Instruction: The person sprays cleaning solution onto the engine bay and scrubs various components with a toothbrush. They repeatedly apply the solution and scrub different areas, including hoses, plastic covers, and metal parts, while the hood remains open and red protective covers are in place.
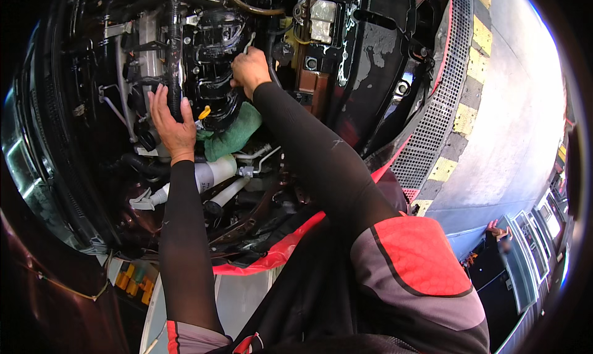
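My left hand (174,129) lies with fingers spread against the dark parts of a car's engine, beside a thick black ribbed hose (175,51). To its right, my right hand (250,71) is closed over the black ribbed manifold (216,54). A slim silvery metal tool (251,41) sticks out past its knuckles; the rest is hidden in the fist. Between the hands stands a yellow loop handle (204,112). Just nearer, a green cloth (233,133) lies crumpled. A white spray bottle (213,172) rests on its side, partly behind my left forearm.
A battery (322,20) and a black panel with peeling paint (377,51) lie right of the engine. Red-edged fabric (278,252) covers the near edge. Beyond the black mesh grille (426,119) runs a yellow-and-black floor strip (464,116). Another person (500,233) shows at far right.
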A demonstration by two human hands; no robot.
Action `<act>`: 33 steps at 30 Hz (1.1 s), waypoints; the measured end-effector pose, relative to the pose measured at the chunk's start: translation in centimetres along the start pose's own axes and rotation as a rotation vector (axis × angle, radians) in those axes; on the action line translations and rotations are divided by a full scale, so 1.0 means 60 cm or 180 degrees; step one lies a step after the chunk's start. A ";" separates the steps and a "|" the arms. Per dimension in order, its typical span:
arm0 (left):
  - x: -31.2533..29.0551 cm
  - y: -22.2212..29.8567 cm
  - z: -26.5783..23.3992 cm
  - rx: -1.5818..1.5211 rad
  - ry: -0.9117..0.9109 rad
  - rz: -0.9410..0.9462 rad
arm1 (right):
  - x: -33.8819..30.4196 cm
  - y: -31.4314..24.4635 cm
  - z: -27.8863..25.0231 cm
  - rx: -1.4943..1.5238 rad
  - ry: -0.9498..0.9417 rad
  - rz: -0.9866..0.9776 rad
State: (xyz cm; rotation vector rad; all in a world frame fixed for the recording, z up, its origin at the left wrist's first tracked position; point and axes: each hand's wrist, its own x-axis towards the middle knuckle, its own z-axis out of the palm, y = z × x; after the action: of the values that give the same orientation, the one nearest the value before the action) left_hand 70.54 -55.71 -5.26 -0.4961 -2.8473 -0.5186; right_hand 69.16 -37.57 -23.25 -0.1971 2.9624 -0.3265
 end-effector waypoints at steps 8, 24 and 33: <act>0.000 -0.004 0.001 -0.0067 0.0013 -0.0023 | -0.144 -0.041 -0.120 0.2665 0.0406 0.1347; -0.001 -0.006 0.003 -0.0055 -0.0007 -0.0089 | -0.122 -0.028 -0.265 0.4688 0.0117 0.2117; -0.003 -0.010 0.004 -0.0139 0.0027 -0.0045 | -0.163 -0.095 -0.253 0.6607 0.0191 0.2510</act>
State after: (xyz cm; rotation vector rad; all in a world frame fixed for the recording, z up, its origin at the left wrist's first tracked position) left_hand 70.48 -56.18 -5.73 -0.4803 -2.8388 -0.5853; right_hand 76.87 -38.53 -5.94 1.0426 1.0957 -2.5224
